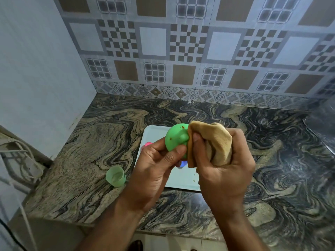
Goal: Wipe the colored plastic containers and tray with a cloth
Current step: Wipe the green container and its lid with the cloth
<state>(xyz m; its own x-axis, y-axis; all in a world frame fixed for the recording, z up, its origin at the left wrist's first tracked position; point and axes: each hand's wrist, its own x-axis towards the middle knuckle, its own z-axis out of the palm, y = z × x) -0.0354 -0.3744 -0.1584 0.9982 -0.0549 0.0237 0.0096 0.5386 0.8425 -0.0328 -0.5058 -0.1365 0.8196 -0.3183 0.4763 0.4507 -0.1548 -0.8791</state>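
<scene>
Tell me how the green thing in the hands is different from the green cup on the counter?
The lid is bright green; the cup is paler. The lid is held up in the left hand against the cloth; the cup sits alone on the counter. The lid has brown spots; the cup shows none. Both are green plastic.

Both hands raised close together — left hand [159,160] pinching, right hand [228,163] fisted, both palms toward the camera.
</scene>
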